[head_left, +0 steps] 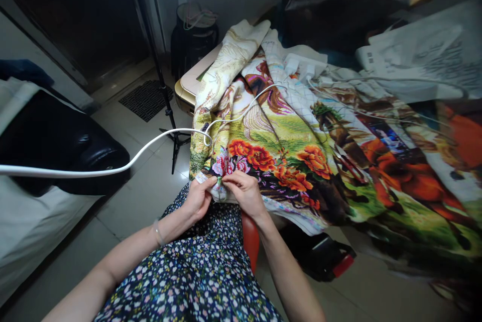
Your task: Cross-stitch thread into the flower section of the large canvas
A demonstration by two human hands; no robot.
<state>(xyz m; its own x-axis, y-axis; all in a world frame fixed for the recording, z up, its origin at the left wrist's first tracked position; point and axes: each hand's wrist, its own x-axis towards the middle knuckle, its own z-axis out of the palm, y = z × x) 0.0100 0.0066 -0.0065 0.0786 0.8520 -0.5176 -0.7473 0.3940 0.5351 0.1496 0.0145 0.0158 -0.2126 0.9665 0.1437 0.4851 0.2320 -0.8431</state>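
A large cross-stitch cloth (280, 126) with orange peonies, horses and green grass lies over a table and hangs down to my lap. My left hand (199, 197) pinches the cloth near its lower left edge, thumb on top, where the fabric is bunched beside pink and white flowers. Close by on the right, my right hand (244, 191) has its thumb and fingertips pressed together against the same spot. A bit of green shows between the two hands. Whatever the right fingertips hold is too small to make out.
A white cable (150, 143) runs in from the left and loops over the cloth to a power strip (307, 63). Left stands a black tripod (169, 111). Stacked stools (194, 30) are behind. A black bag (331, 0) and white plastic bag (425, 50) lie at back right.
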